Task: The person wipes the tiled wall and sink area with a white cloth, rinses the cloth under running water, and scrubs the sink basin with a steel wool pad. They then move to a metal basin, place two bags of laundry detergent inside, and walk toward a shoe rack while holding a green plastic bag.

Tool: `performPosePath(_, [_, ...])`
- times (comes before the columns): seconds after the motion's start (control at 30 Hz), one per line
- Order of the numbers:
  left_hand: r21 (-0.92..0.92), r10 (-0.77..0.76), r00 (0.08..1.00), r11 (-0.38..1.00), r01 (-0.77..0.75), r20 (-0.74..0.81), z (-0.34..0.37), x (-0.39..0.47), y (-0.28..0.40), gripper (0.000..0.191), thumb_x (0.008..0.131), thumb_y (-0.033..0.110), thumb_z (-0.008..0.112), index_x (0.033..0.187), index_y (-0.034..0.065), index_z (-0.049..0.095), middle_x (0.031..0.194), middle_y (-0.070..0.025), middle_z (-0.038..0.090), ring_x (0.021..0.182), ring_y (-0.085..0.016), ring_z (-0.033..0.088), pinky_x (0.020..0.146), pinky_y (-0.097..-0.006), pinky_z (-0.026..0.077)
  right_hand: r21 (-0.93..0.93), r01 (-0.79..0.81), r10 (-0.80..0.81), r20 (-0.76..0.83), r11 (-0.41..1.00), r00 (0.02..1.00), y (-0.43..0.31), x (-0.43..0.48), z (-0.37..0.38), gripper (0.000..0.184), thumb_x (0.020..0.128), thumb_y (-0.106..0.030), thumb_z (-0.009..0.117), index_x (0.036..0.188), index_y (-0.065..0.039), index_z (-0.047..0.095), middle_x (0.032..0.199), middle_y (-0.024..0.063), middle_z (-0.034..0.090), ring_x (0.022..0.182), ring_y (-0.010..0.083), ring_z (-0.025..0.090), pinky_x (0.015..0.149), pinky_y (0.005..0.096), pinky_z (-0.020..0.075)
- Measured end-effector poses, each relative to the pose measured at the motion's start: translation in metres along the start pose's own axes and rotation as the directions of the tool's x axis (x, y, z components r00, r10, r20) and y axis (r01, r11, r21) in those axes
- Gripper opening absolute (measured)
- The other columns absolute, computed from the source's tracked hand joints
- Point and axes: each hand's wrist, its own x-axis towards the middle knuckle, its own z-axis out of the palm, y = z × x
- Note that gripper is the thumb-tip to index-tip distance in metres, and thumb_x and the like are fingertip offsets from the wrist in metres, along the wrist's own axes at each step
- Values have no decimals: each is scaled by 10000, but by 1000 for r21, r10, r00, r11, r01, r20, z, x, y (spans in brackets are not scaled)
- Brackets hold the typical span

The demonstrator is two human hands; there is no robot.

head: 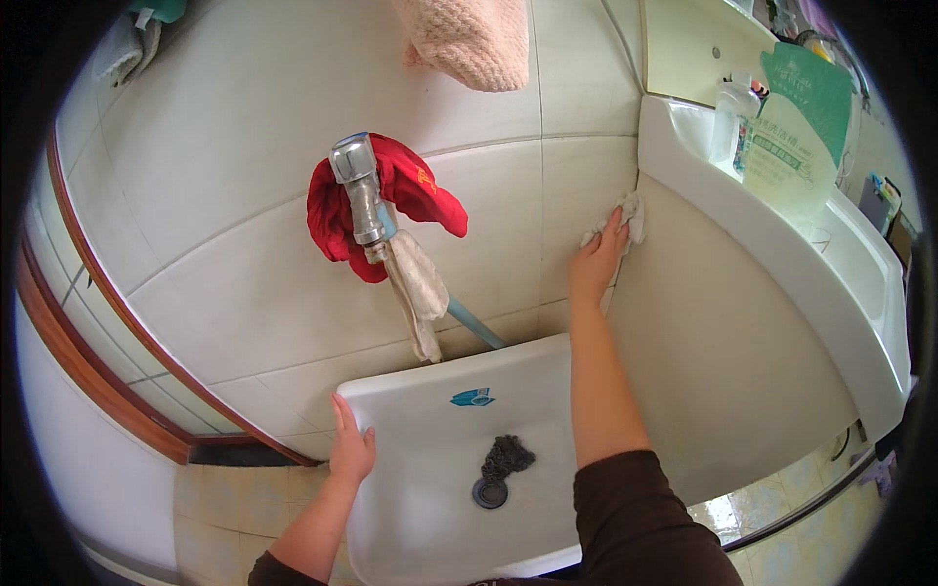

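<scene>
My right hand (599,256) presses a crumpled white cloth (632,220) against the wall tiles, in the corner beside the side panel of a white washbasin unit. My left hand (352,447) rests on the left rim of a white ceramic sink (381,388), its fingers along the edge and nothing in it. Inside the sink, a dark mesh-like clump (509,455) lies against the round drain (489,494). Above the back rim a metal tap (356,183) sticks out, with a red cloth (421,183) draped around it and a pale cloth (419,275) hanging below.
A pink towel (469,44) hangs on the wall above. The washbasin unit (681,154) at the right carries a clear bottle (733,117) and a large green-and-clear detergent bottle (799,139). A blue-grey pipe (473,322) runs behind the sink. A wood-framed door (95,366) stands at the left.
</scene>
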Motion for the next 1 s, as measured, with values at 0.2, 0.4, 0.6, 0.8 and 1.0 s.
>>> performPosePath(0.2, [47,38,999,998,-36,-29,-2,3,4,927,915,117,571,1523,55,-127,1610,-196,-48,1321,-446,404,1030,-444,433,13,608,-607,81,794,790,-60,73,10,500,934,45,439,1426,-40,421,1443,223,423,1339,414,395,1080,412,376])
performPosePath(0.4, [87,19,1000,996,-18,-16,1,1,2,918,912,130,574,1523,38,-104,1605,-213,-49,1296,-445,433,1022,-442,440,-226,490,-486,77,842,870,-82,123,16,486,951,-10,453,1426,7,356,1406,241,431,1259,410,471,1032,413,425])
performPosePath(0.6, [42,-41,999,998,39,32,-8,2,10,918,911,133,577,1522,36,-102,1605,-210,-52,1303,-442,425,1022,-442,441,-373,333,-269,214,866,939,-56,56,-22,393,945,-66,495,1326,10,439,1283,212,508,1128,372,561,947,413,475])
performPosePath(0.8, [7,-15,1000,1000,15,0,-3,2,6,903,908,110,574,1525,31,-80,1605,-209,-48,1353,-435,364,1068,-425,405,-241,710,-738,-42,662,673,-100,116,-50,352,897,-19,549,1248,-45,547,1254,149,522,1083,381,552,867,416,499])
performPosePath(1.0, [-2,38,999,999,-38,-16,0,2,-4,903,905,100,576,1530,44,-74,1606,-209,-42,1392,-427,306,1097,-416,372,-750,581,-559,348,316,752,-81,118,-34,242,842,-22,587,1084,-27,599,1140,144,539,1020,293,561,868,340,499])
